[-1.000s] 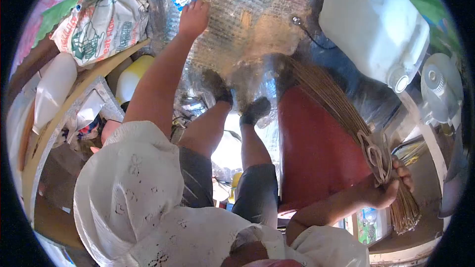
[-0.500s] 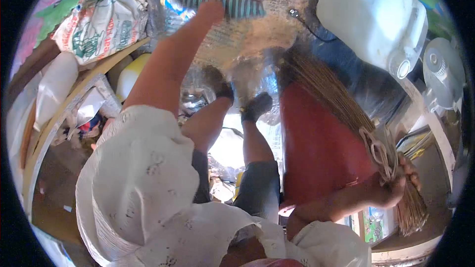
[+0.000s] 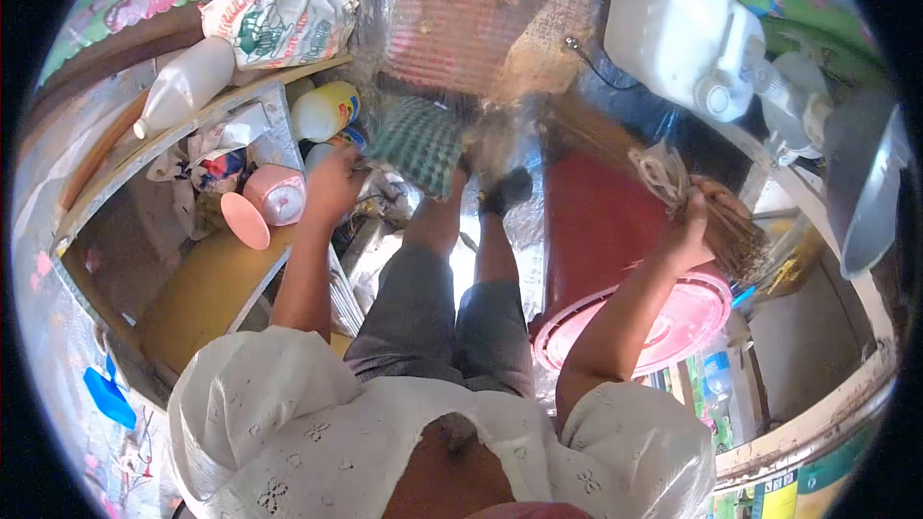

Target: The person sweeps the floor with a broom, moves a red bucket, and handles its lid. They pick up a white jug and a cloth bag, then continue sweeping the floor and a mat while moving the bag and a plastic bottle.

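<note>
My left hand (image 3: 336, 178) is closed on one end of a dark green checked cloth (image 3: 418, 146), which hangs out to the right above my legs. My right hand (image 3: 707, 216) is wrapped round the bound handle of a stick broom (image 3: 601, 133). The broom's bristles point up and left towards the floor, across a red container (image 3: 596, 231) with a pink rim. A light cord loop (image 3: 661, 171) hangs at the broom's binding. Near my feet the bristle tips are blurred.
On the left, a shelf holds a pink scale (image 3: 279, 194), a white bottle (image 3: 187, 86) and a printed sack (image 3: 281, 24). A yellow-and-white bottle (image 3: 325, 111) stands beside it. At upper right is a white jerrycan (image 3: 683, 38). A ribbed mat (image 3: 447, 34) lies on the floor.
My left hand has come back from the mat to the left shelf's edge, bringing the cloth. My right hand and the broom have shifted up and left in view. The view shows more of the shelf.
</note>
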`<state>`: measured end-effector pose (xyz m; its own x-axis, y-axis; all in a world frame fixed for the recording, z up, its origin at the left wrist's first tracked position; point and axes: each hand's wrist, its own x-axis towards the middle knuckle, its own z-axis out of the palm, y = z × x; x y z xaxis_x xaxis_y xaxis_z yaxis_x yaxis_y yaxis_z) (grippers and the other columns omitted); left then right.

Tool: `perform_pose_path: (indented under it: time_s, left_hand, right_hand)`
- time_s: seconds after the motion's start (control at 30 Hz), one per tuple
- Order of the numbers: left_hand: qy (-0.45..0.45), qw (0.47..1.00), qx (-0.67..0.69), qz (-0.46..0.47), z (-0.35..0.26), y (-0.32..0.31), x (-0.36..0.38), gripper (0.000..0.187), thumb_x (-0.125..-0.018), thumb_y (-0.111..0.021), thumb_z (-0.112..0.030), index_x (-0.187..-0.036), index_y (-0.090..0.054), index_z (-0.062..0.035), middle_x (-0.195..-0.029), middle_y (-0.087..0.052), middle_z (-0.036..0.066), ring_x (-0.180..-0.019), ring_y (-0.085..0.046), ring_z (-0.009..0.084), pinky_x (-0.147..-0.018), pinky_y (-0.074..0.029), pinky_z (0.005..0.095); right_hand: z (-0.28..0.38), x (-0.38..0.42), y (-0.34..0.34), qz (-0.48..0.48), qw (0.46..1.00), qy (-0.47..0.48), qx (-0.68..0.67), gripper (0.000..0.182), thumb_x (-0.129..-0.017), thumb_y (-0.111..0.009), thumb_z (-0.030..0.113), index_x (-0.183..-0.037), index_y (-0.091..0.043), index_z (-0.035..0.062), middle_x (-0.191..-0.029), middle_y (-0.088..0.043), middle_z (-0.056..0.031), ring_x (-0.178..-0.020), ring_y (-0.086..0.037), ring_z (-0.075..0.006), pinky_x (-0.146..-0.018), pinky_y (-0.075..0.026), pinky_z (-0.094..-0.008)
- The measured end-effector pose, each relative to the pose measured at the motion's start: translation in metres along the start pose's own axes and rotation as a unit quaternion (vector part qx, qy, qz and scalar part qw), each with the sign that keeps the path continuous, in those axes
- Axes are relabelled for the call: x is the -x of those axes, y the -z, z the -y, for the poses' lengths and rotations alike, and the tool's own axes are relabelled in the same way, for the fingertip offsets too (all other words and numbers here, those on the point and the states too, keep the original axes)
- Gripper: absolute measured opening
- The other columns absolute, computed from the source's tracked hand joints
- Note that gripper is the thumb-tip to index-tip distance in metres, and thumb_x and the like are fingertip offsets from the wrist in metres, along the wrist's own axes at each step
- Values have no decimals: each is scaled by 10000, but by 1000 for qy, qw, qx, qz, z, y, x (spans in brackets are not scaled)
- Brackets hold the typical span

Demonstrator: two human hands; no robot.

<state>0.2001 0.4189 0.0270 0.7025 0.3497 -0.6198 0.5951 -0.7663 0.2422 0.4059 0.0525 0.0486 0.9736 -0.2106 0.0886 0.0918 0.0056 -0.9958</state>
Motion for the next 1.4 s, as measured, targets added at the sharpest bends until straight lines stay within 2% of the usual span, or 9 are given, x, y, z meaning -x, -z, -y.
perform_pose_path:
  time_s: [0.1,0.3,0.53,0.7,0.8,0.93,0.97,1.07,1.4]
  left_hand:
    - [7,981,-5,-196,-23,32,22,288,-693,-567,-190,-947,-580,-54,-953,-549,139,-912,-507,339,-755,-410,413]
    - [7,982,-184,-40,17,-8,38,294,-749,-552,-313,-888,-605,-60,-948,-537,119,-923,-501,316,-796,-368,439]
    - [-12,980,122,-160,22,-23,63,358,-781,-547,-282,-944,-559,37,-958,-534,208,-880,-519,356,-791,-392,380]
    - [208,950,226,-57,43,-27,54,298,-835,-497,-217,-1012,-510,22,-955,-568,127,-817,-506,211,-752,-402,310]
    - [235,770,588,-74,33,-20,62,317,-839,-507,-237,-1035,-494,11,-948,-575,90,-814,-526,201,-747,-412,320]
    - [237,721,644,-97,24,-3,56,326,-838,-513,-243,-1061,-482,-8,-929,-581,63,-835,-541,198,-753,-423,331]
    - [241,681,684,-100,23,1,52,306,-828,-531,-237,-1038,-485,-20,-905,-579,69,-805,-558,192,-677,-444,323]
    - [254,669,684,-142,-5,35,44,273,-818,-549,-217,-1013,-494,-35,-882,-577,73,-760,-576,186,-594,-466,315]
    - [201,744,618,-152,40,17,100,236,-796,-554,-140,-990,-521,-9,-862,-567,35,-755,-552,138,-647,-438,263]
  right_hand:
    - [28,6,-4,20,999,23,-21,318,-644,-601,-69,-883,-419,39,-784,-524,-138,-740,-542,-234,-742,-460,-383]
    - [43,10,3,23,997,-19,-76,320,-655,-590,-89,-893,-424,45,-802,-527,-131,-755,-541,-227,-741,-463,-369]
    - [75,10,17,4,998,-39,-52,295,-643,-586,-60,-875,-432,37,-795,-526,-134,-750,-541,-233,-734,-456,-357]
    - [135,-17,21,37,988,145,41,227,-677,-586,145,-831,-467,27,-765,-523,-124,-738,-542,-236,-700,-455,-356]
    - [173,-31,36,-28,962,136,-234,252,-686,-541,181,-857,-511,-2,-776,-534,-130,-767,-549,-254,-737,-450,-416]
    - [149,22,28,-67,799,-13,-598,368,-700,-510,167,-1034,-516,12,-979,-537,-153,-980,-502,-260,-890,-381,-448]
    - [142,51,-15,35,930,-5,-365,403,-731,-489,189,-1086,-487,-2,-1045,-509,-168,-1021,-475,-267,-921,-361,-410]
    - [45,157,-38,323,921,-112,-188,218,-754,-528,3,-958,-463,48,-965,-528,-138,-908,-523,-219,-801,-426,-318]
    - [65,32,-19,52,989,-34,-133,306,-707,-590,-11,-970,-446,53,-860,-522,-91,-793,-530,-226,-760,-465,-389]
